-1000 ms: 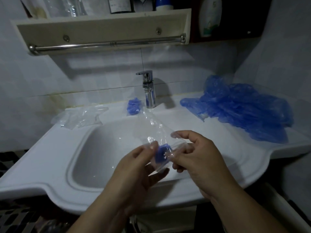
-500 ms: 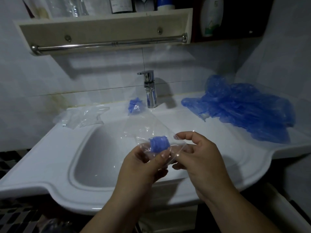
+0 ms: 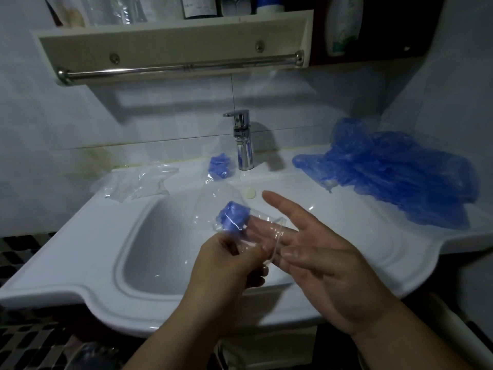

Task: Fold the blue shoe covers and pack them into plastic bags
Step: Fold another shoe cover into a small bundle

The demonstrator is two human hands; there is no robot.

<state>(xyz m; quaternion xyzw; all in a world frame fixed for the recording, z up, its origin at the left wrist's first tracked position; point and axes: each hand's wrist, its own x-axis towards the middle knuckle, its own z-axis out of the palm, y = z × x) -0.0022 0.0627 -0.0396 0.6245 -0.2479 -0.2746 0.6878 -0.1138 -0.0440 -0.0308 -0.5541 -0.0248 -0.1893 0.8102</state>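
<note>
My left hand (image 3: 229,259) pinches the mouth of a clear plastic bag (image 3: 221,201) over the sink basin. A folded blue shoe cover (image 3: 233,216) sits inside that bag, above my left fingers. My right hand (image 3: 317,260) is spread with straight fingers; two of them reach into the bag's open mouth. A heap of loose blue shoe covers (image 3: 394,174) lies on the sink's right side. Another folded blue shoe cover in a bag (image 3: 220,166) lies left of the faucet. Spare clear bags (image 3: 136,184) lie at the back left.
The white sink (image 3: 88,252) fills the middle, with a chrome faucet (image 3: 243,141) at the back. A shelf with a metal towel rail (image 3: 181,68) hangs above. Bottles stand on the shelf, and a dark patterned floor shows at the lower left.
The folded blue cover has slid deeper into the bag, away from me. My right hand has let go of the bag's edge and opened its fingers; the left still pinches the mouth.
</note>
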